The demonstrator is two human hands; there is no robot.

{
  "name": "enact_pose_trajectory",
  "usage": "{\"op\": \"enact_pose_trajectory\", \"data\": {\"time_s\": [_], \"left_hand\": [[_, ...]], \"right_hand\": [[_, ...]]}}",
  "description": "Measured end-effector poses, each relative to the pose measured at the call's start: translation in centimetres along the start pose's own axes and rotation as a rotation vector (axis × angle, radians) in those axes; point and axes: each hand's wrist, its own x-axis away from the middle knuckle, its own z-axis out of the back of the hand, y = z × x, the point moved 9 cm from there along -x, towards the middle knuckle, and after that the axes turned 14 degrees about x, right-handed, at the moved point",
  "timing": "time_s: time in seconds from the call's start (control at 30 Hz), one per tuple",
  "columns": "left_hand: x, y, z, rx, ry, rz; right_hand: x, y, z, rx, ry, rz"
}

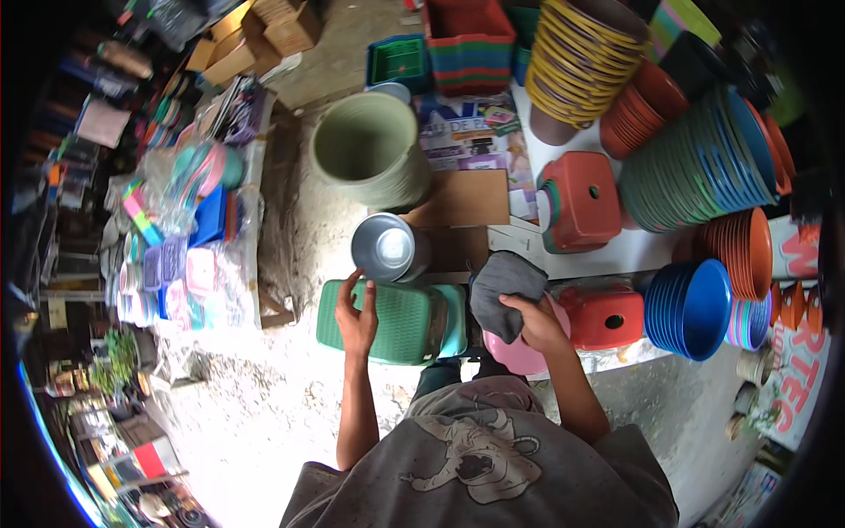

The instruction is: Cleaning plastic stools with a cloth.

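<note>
My right hand (544, 323) grips a folded dark grey cloth (505, 294). Below that hand and partly hidden by it is a pink plastic piece (515, 350) with a rounded edge. My left hand (356, 313) is at the green plastic container (403, 323), which has a woven pattern on its surface. Its thumb and fingers are apart with nothing between them; whether they touch the container cannot be told. A teal plastic piece (454, 320) shows beside the green one. Just beyond the left fingertips stands a silver-grey pail (384, 247), its mouth facing me.
A large pale green pot (366, 145) stands beyond the pail. On the right are red stools (584, 198), stacked blue pots (690, 307), stacked green pots (693, 165) and stacked yellow-rimmed pots (581, 63). Another table (254, 198) on the left carries plastic ware. Cardboard (472, 195) lies near the middle.
</note>
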Motion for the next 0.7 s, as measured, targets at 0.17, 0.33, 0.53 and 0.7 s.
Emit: {"op": "enact_pose_trajectory", "data": {"time_s": [0.17, 0.33, 0.53, 0.7], "left_hand": [[0.8, -3.2, 9.2, -0.177, 0.144, -0.12], [1.9, -10.7, 14.7, 0.009, 0.217, 0.071], [2.0, -15.2, 12.3, 0.341, 0.03, 0.433], [1.1, -15.6, 12.4, 0.236, -0.053, 0.375]], "right_hand": [[-2.7, 11.5, -2.4, 0.454, 0.095, 0.033], [-0.9, 13.2, -5.8, 0.837, 0.195, -0.092], [-1.4, 15.3, -6.7, 0.851, 0.22, -0.175], [-1.8, 15.5, -6.5, 0.981, 0.271, -0.156]]}}
